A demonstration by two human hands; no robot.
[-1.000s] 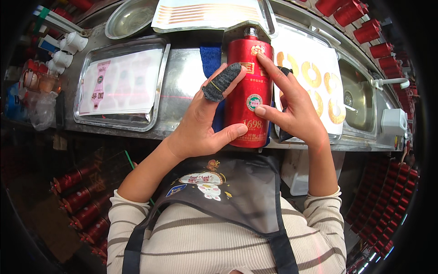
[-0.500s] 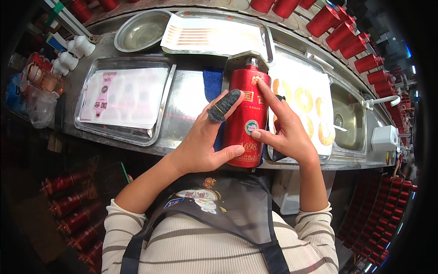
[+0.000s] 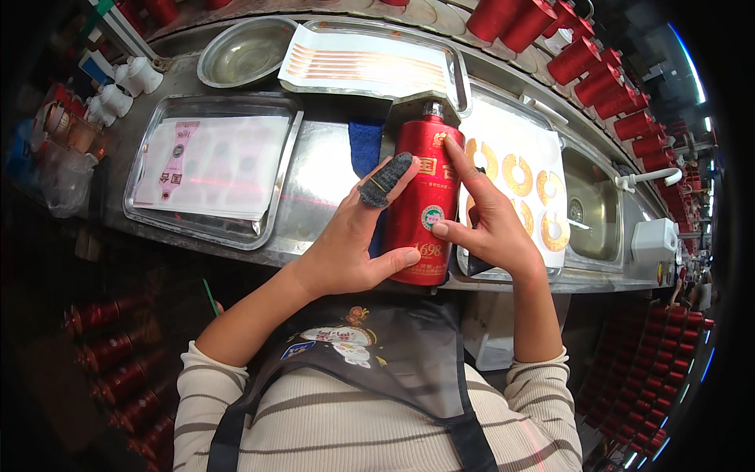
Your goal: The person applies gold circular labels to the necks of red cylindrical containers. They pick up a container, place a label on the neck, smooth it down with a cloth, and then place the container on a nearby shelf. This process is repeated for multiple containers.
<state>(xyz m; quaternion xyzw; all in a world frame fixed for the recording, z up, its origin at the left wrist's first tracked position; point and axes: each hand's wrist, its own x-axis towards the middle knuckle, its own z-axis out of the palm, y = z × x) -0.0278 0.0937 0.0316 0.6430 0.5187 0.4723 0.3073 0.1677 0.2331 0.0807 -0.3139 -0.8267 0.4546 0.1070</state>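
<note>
Red bottle (image 3: 423, 197) stands upright, neck away, gripped by left hand (image 3: 354, 244) and right hand (image 3: 491, 224).

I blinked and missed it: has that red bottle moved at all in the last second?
No. The red bottle lies beside the blue cloth as before.

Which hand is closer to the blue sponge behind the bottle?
Left. The left hand rests on the near-left side of the red bottle, its capped finger right beside the blue sponge. The right hand is on the bottle's far side from the sponge.
</note>
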